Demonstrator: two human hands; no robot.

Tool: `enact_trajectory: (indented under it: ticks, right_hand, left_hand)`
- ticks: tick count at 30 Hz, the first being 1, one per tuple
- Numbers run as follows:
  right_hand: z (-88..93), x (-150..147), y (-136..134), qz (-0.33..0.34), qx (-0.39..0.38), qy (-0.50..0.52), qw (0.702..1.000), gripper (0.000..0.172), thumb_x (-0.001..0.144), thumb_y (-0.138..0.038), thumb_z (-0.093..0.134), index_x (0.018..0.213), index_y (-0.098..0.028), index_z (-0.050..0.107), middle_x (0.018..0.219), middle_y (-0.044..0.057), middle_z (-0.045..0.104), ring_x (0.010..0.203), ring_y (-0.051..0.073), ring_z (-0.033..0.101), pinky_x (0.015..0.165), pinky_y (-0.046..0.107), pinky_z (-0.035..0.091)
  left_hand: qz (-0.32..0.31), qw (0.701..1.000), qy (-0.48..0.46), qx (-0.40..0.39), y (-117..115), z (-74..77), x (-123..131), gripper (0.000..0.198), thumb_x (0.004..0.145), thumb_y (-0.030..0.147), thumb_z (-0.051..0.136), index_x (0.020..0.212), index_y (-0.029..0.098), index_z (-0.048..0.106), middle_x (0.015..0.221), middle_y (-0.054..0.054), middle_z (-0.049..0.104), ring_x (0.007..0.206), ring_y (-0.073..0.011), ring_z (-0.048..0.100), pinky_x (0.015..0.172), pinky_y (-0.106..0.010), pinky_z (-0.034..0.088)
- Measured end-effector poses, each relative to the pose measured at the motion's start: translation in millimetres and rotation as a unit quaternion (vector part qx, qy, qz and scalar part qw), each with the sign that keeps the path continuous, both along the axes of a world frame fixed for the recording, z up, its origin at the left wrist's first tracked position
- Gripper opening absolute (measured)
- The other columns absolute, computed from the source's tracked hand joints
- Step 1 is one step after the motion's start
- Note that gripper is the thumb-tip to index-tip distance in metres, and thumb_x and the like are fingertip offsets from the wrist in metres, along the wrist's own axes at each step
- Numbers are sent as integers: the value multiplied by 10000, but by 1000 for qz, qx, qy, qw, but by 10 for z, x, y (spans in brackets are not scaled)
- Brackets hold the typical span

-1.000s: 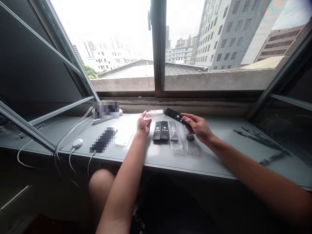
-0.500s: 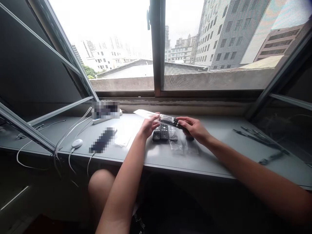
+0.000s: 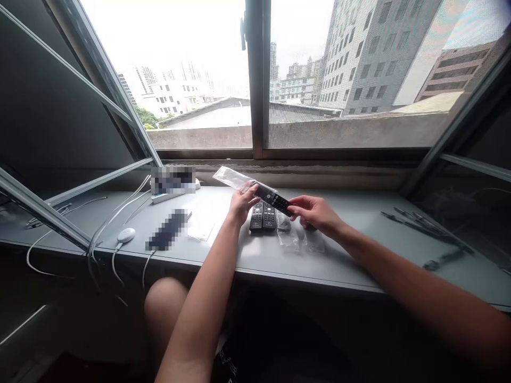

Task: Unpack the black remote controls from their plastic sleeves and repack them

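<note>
My left hand [image 3: 241, 204] is closed on a clear plastic bag [image 3: 230, 177] where it meets the upper end of a black remote control [image 3: 273, 198]. My right hand [image 3: 313, 211] pinches the remote's lower end. The remote is tilted, buttons facing me, above the desk; how much of it the bag covers I cannot tell. Beneath it, two black remotes [image 3: 262, 219] lie side by side. To their right sits a bagged remote [image 3: 284, 223], partly hidden. Another clear bag [image 3: 314, 242] lies under my right hand, and the dark thing at its top is mostly covered.
On the grey desk [image 3: 339, 266], a white round charger [image 3: 126, 235], a blurred-out phone-like thing [image 3: 170, 230] and white cables [image 3: 115, 213] lie left. A white power strip [image 3: 175, 194] stands behind them. Dark cables or tools [image 3: 427, 226] lie right. Metal frames flank the window.
The held remote has come into fuller view, with more of its buttons showing. My right fingers have shifted down to its lower end, and the bag's free end has risen at the left.
</note>
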State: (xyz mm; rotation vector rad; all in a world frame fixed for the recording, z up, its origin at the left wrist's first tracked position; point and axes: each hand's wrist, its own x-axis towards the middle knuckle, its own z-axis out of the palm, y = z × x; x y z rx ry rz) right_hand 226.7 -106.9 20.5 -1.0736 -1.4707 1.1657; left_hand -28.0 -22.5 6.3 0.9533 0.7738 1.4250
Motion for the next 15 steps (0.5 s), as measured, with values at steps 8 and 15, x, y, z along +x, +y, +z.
enact_trajectory:
  ticks: [8, 15]
  right_hand:
    - [-45, -68, -52, 69, 15, 61, 996, 591, 806, -418, 985, 1285, -182, 731, 1068, 128, 845, 963, 317, 846, 802, 452, 736]
    - [-24, -82, -95, 70, 42, 24, 996, 733, 793, -428, 972, 1408, -172, 667, 1021, 125, 831, 912, 322, 839, 605, 370, 697]
  left_hand:
    - [-108, 991, 75, 3, -52, -39, 12, 531, 716, 472, 1006, 1082, 160, 780, 1121, -123, 796, 1070, -247, 745, 951, -344, 565]
    - [-154, 983, 97, 38, -138, 29, 25, 582, 742, 483, 988, 1183, 171, 772, 1258, -141, 784, 1087, -236, 742, 893, -303, 543]
